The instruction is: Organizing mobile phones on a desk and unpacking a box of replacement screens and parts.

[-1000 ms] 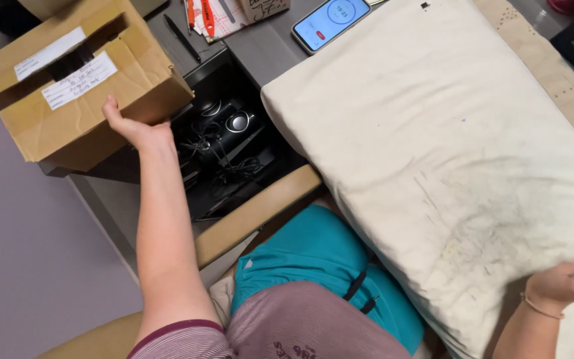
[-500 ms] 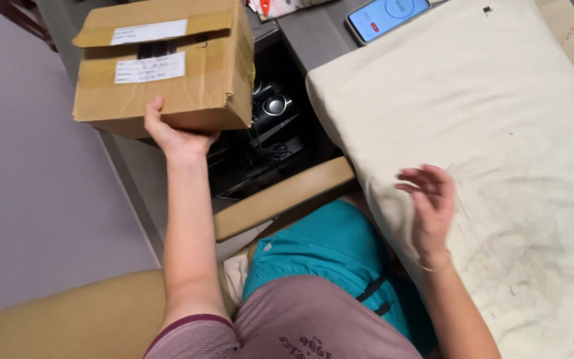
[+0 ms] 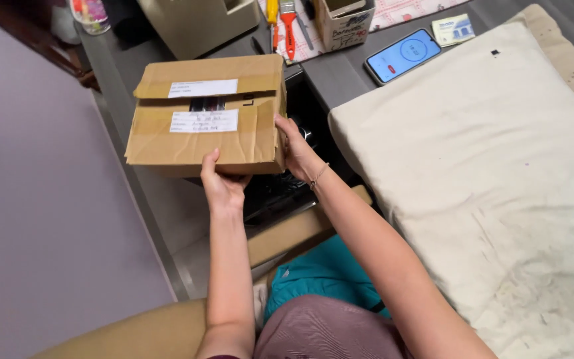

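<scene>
Nearest, a cream cushion [image 3: 486, 193] fills the 3 to 5 o'clock side of the view. Above centre, both hands hold a taped cardboard box [image 3: 208, 116] in the air. The left hand [image 3: 222, 185] cups the box's near bottom edge, its grip pressed on the cardboard; the right hand [image 3: 295, 149] clamps the box's right end. Beyond, on the grey counter [image 3: 340, 73], a phone [image 3: 403, 55] lies at 1 o'clock and a red-handled brush [image 3: 289, 25] at 12.
</scene>
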